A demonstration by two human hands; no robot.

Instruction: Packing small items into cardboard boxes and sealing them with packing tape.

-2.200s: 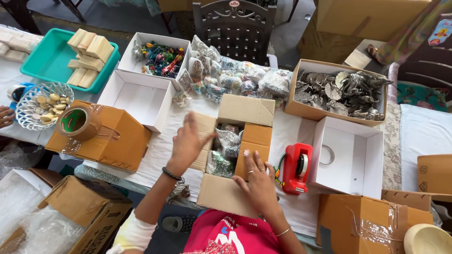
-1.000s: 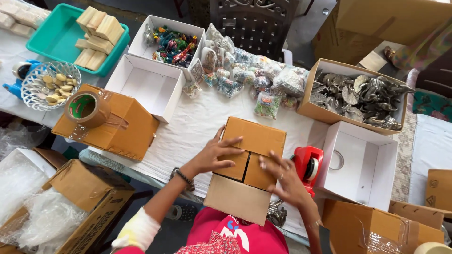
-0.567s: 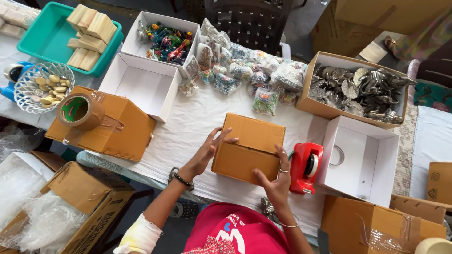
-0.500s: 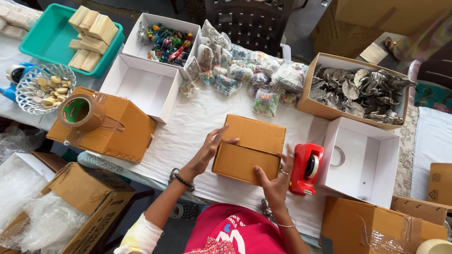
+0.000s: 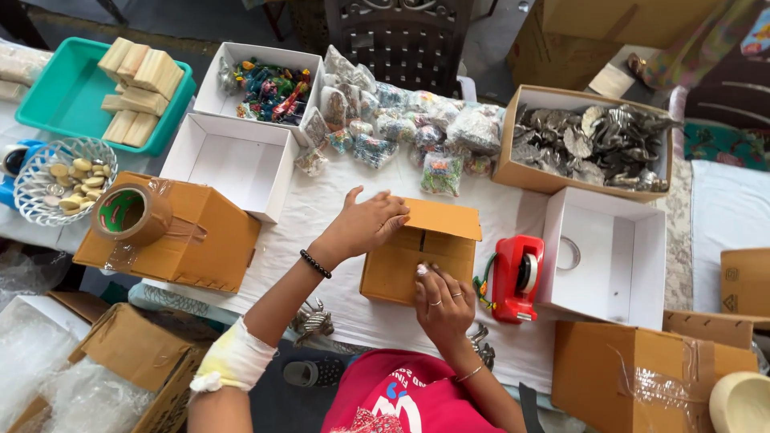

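A small brown cardboard box (image 5: 425, 248) sits on the white-covered table (image 5: 321, 216) in front of me, its flaps folded down. My left hand (image 5: 365, 223) lies flat on the box's left flaps, fingers spread over the top. My right hand (image 5: 441, 301) presses on the near side of the box with curled fingers. A red tape dispenser (image 5: 513, 277) stands just right of the box, close to my right hand.
An empty white box (image 5: 605, 261) sits right of the dispenser, another white box (image 5: 233, 164) at left. A taped brown box (image 5: 172, 236) carries a tape roll (image 5: 128, 212). Packets (image 5: 401, 132), a box of metal pieces (image 5: 589, 144), a teal tray (image 5: 88, 96) and a basket (image 5: 60, 176) line the back.
The box was open with packets inside; both hands folded its flaps shut. My left hand has since slid onto the top and my right onto the near side.
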